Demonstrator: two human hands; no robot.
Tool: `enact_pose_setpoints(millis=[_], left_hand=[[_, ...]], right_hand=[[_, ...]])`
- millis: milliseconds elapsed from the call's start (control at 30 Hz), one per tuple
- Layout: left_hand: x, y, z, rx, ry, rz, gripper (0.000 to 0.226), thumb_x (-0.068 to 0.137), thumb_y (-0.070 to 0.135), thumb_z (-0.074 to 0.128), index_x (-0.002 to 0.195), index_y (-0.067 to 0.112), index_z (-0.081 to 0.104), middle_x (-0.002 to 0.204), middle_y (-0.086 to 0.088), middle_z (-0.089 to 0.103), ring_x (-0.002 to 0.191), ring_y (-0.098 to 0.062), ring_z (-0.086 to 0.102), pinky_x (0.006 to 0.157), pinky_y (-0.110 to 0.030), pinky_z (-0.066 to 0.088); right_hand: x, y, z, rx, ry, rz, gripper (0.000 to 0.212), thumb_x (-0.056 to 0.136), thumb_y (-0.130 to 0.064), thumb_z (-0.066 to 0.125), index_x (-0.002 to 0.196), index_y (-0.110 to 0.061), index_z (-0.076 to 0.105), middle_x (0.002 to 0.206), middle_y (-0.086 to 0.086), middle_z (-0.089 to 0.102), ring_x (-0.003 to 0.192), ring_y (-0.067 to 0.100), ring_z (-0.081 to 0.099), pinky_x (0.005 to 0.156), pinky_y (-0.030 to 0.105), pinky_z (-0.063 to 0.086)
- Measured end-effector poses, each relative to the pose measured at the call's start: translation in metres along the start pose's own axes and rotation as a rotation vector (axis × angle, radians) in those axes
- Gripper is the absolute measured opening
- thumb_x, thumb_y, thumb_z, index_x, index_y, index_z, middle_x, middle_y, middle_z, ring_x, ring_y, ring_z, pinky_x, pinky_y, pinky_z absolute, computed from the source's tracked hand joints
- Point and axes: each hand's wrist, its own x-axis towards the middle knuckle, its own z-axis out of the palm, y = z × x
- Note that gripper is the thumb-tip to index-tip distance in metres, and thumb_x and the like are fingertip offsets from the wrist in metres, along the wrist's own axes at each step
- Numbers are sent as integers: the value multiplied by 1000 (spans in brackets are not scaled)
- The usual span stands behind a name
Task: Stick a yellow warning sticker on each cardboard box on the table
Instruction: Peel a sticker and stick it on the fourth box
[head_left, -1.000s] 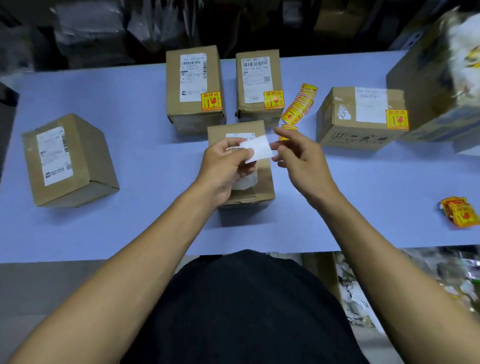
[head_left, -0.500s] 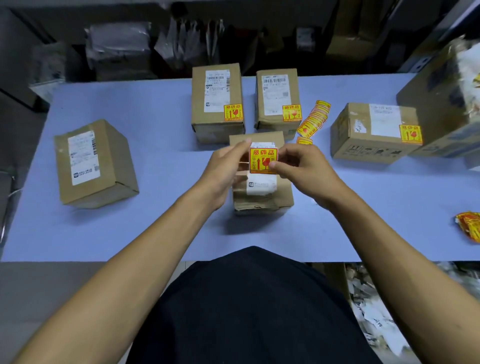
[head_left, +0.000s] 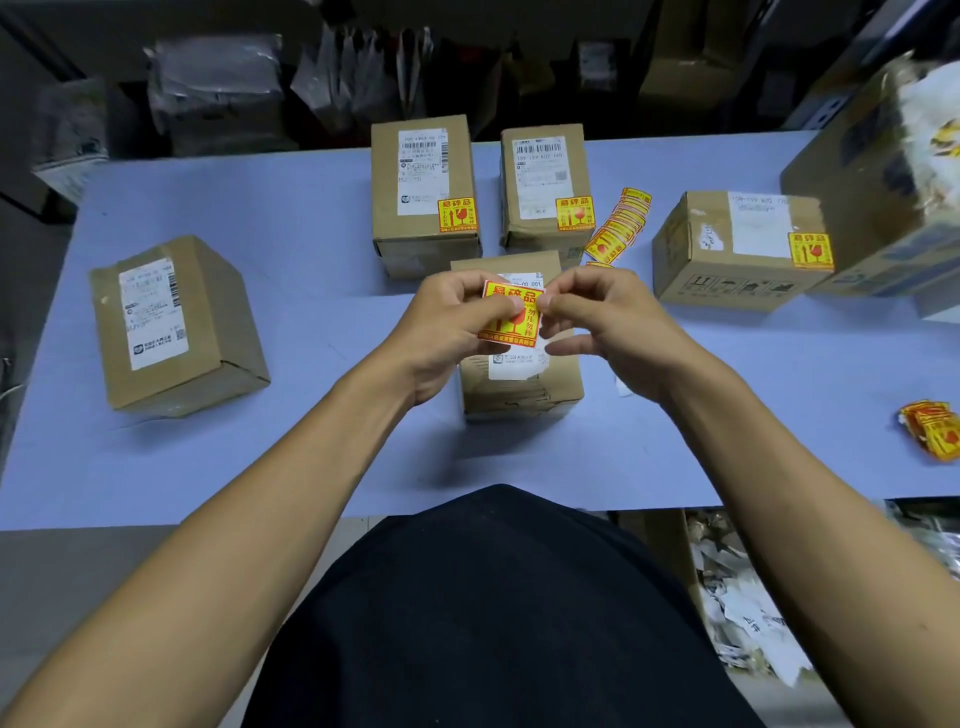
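A yellow warning sticker (head_left: 511, 314) with red print is held above a small cardboard box (head_left: 519, 379) in the middle of the blue table (head_left: 311, 260). My left hand (head_left: 452, 327) pinches its left side and my right hand (head_left: 602, 322) pinches its right edge. The hands hide the box's top. Two upright boxes (head_left: 423, 197) (head_left: 543, 187) behind it and a box at the right (head_left: 737, 249) each carry a yellow sticker. A box at the left (head_left: 171, 322) shows only a white shipping label.
A strip of spare yellow stickers (head_left: 618, 226) lies between the back boxes and the right box. Another small pile of stickers (head_left: 932, 428) lies near the right edge. A large open carton (head_left: 883, 171) stands at the far right. Clutter fills the floor behind and under the table.
A second ago the hands held a white backing face up; the yellow sticker has since been turned to face me and brought lower over the middle box. The camera view has tilted slightly.
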Motion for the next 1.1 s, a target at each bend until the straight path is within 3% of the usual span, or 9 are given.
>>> enact_pose_setpoints(millis=[233, 367, 633, 800, 933, 1033, 1100], left_hand=[[-2, 9, 5, -20, -61, 20, 12, 93, 13, 67, 100, 4, 69, 81, -9, 69, 71, -15, 65, 61, -25, 54], [-4, 12, 4, -38, -129, 36, 5, 93, 8, 65, 89, 8, 69, 73, -4, 71, 64, -11, 65, 59, -25, 54], [-10, 17, -5, -6, -240, 34, 9, 94, 6, 60, 90, 7, 67, 76, -4, 74, 66, -14, 66, 63, -24, 53], [-11, 15, -8, -80, -282, 39, 5, 92, 15, 66, 94, 13, 70, 82, -2, 74, 73, -14, 68, 70, -28, 54], [-10, 11, -4, -167, -221, 34, 13, 86, 18, 71, 97, 16, 65, 84, -1, 74, 76, -15, 70, 76, -31, 58], [-8, 9, 2, -131, 2, 66, 32, 74, 24, 80, 99, 19, 61, 91, 2, 69, 87, -17, 68, 87, -40, 56], [-8, 8, 6, -29, 159, 174, 33, 70, 26, 83, 93, 22, 59, 94, 2, 62, 93, -16, 61, 90, -37, 52]], right_hand=[[-3, -13, -2, 33, -99, -20, 20, 98, -9, 58, 79, -15, 64, 83, 13, 69, 79, 20, 69, 67, 32, 60], [-4, -22, -13, 81, -192, 16, 28, 99, -8, 53, 77, -16, 66, 78, 12, 71, 79, 19, 72, 61, 31, 61], [-4, -21, -8, 118, -307, 44, 23, 101, -6, 49, 82, -11, 62, 74, 7, 68, 81, 20, 72, 59, 29, 61], [-7, -17, -6, 284, -356, 20, 8, 91, -15, 62, 84, -13, 64, 75, 2, 65, 79, 16, 69, 60, 28, 61], [-7, -14, -3, 359, -332, -21, 7, 89, -16, 61, 84, -13, 64, 73, 0, 64, 75, 13, 68, 62, 27, 61], [-6, -12, 0, 370, -283, -52, 9, 91, -15, 60, 82, -14, 63, 73, -1, 63, 74, 12, 66, 64, 27, 60], [-6, -11, 1, 371, -251, -74, 16, 94, -12, 58, 80, -16, 65, 73, -1, 64, 74, 12, 66, 65, 28, 60]])
